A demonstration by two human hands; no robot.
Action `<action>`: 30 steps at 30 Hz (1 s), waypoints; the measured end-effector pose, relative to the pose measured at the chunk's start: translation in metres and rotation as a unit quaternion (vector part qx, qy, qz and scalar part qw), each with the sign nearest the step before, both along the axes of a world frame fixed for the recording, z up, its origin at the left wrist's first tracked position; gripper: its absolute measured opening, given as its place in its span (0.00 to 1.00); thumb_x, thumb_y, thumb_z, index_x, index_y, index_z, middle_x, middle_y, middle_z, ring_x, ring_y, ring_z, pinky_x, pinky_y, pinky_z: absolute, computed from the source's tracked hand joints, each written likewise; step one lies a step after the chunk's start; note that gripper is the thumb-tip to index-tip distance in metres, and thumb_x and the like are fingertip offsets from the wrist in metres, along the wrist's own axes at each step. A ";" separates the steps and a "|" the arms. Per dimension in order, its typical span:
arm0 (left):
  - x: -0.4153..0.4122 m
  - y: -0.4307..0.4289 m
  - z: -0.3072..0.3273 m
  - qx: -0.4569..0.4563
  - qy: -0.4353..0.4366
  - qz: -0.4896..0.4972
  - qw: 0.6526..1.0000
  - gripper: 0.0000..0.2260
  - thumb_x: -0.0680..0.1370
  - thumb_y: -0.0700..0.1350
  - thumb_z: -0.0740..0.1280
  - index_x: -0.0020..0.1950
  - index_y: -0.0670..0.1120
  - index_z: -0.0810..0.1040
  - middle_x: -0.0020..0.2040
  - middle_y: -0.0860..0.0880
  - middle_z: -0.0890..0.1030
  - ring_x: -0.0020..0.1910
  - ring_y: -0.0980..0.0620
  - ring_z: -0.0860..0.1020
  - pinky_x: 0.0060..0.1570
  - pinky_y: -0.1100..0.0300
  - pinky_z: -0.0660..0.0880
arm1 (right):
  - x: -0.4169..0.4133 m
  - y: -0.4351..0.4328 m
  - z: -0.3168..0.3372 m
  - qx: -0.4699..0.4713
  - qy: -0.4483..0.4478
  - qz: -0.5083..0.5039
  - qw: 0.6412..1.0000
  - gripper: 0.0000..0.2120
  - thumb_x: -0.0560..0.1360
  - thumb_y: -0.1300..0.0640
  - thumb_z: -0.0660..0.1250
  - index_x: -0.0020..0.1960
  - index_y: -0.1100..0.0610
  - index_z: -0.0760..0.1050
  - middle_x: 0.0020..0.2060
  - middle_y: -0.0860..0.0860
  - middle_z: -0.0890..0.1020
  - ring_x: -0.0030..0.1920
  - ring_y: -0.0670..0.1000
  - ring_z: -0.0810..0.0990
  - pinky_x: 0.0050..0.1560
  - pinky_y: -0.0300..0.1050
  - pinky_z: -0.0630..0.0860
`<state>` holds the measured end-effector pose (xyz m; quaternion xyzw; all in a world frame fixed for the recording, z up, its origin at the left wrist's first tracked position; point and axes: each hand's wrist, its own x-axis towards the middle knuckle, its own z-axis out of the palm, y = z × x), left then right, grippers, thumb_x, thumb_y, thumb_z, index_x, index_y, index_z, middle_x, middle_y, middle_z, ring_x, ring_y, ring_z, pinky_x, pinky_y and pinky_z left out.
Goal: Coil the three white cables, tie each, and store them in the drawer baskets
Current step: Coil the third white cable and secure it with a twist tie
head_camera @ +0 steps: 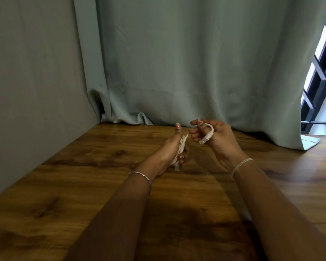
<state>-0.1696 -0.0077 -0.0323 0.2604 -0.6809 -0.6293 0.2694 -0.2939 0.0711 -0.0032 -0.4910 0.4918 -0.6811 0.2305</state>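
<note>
The white cable (183, 142) sat bunched in loose loops inside my left hand (167, 149), just above the table (83, 166) and toward its twelve o'clock edge. That hand's fingers were curled round the bundle, thumb raised, and one plug end poked out of the fist at six o'clock. A short run of cable crossed toward three o'clock to my right hand (216, 136), which pinched the free tail. The tail arched over the fingers and its connector (205, 140) hung at that hand's seven o'clock.

The loops looked uneven, so I judged the main risk to be the left grip easing while the tail was wrapped: the coil could spring apart and spill onto the wood. The connector could also snag in a loop if I pulled it through blind.

Pale elastic bands (241, 164) ringed the right wrist, probably the ties. Slipping one off would need a freed hand, and that was when the bundle was likeliest to unravel.

I saw no drawer, basket or other cables, only the curtain (177, 63) at twelve o'clock.
</note>
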 end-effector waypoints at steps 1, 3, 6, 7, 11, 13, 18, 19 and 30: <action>0.001 0.003 0.002 0.019 -0.001 -0.021 1.000 0.33 0.75 0.72 0.45 0.36 0.45 0.71 0.25 0.50 0.66 0.25 0.53 0.67 0.31 0.59 0.69 | -0.001 -0.001 -0.002 -0.001 -0.002 -0.007 1.000 0.10 0.80 0.57 0.63 0.51 0.63 0.80 0.35 0.54 0.84 0.35 0.47 0.81 0.39 0.38 0.80; 0.003 0.006 0.005 0.042 -0.014 -0.059 0.997 0.32 0.75 0.72 0.47 0.37 0.45 0.69 0.25 0.51 0.64 0.24 0.53 0.65 0.30 0.60 0.68 | -0.001 -0.003 -0.005 -0.004 -0.005 -0.012 1.000 0.10 0.80 0.58 0.63 0.51 0.63 0.80 0.35 0.55 0.84 0.35 0.48 0.82 0.38 0.38 0.80; 0.005 0.010 0.003 0.020 -0.058 -0.119 0.991 0.28 0.76 0.71 0.51 0.36 0.46 0.68 0.25 0.52 0.62 0.24 0.54 0.63 0.28 0.62 0.67 | 0.000 -0.006 -0.009 -0.006 -0.007 -0.029 1.000 0.09 0.79 0.58 0.64 0.47 0.62 0.80 0.32 0.52 0.83 0.34 0.48 0.82 0.36 0.39 0.80; 0.005 0.012 0.003 0.015 -0.058 -0.132 0.990 0.27 0.76 0.70 0.52 0.35 0.47 0.68 0.25 0.51 0.62 0.24 0.54 0.63 0.27 0.62 0.66 | -0.002 -0.007 -0.010 -0.005 -0.004 -0.041 0.999 0.09 0.79 0.59 0.64 0.46 0.61 0.81 0.31 0.51 0.83 0.34 0.47 0.83 0.36 0.39 0.80; 0.003 0.015 0.007 0.035 -0.025 -0.111 0.993 0.26 0.78 0.67 0.51 0.34 0.47 0.68 0.23 0.52 0.62 0.23 0.54 0.63 0.29 0.61 0.66 | -0.009 -0.010 -0.016 -0.002 0.006 -0.064 0.998 0.11 0.79 0.59 0.65 0.49 0.68 0.79 0.29 0.52 0.80 0.30 0.46 0.78 0.34 0.37 0.76; 0.004 0.014 0.008 0.048 -0.014 -0.097 0.994 0.27 0.78 0.67 0.50 0.34 0.47 0.68 0.23 0.52 0.63 0.22 0.54 0.64 0.29 0.60 0.66 | -0.011 -0.013 -0.018 0.005 0.001 -0.073 0.997 0.10 0.79 0.59 0.65 0.48 0.67 0.79 0.29 0.52 0.79 0.30 0.45 0.77 0.34 0.37 0.76; 0.006 0.013 0.013 0.129 0.073 -0.120 0.982 0.28 0.79 0.66 0.49 0.31 0.46 0.67 0.20 0.53 0.62 0.20 0.55 0.62 0.27 0.62 0.66 | -0.015 -0.018 -0.020 0.014 -0.064 -0.121 0.991 0.08 0.78 0.58 0.67 0.42 0.60 0.80 0.29 0.53 0.80 0.28 0.45 0.77 0.32 0.36 0.76; 0.006 0.011 0.015 0.163 0.110 -0.130 0.972 0.28 0.80 0.65 0.49 0.30 0.46 0.67 0.19 0.53 0.62 0.20 0.56 0.62 0.25 0.63 0.66 | -0.015 -0.018 -0.021 0.019 -0.063 -0.128 0.990 0.08 0.78 0.59 0.67 0.41 0.60 0.79 0.29 0.53 0.80 0.28 0.46 0.76 0.32 0.36 0.76; 0.009 0.003 0.026 0.392 0.384 -0.001 0.836 0.26 0.82 0.59 0.54 0.29 0.45 0.69 0.21 0.52 0.63 0.21 0.55 0.63 0.32 0.62 0.64 | 0.008 -0.024 -0.034 0.077 0.023 -0.119 0.990 0.05 0.72 0.67 0.72 0.42 0.59 0.78 0.37 0.54 0.81 0.35 0.49 0.79 0.30 0.35 0.74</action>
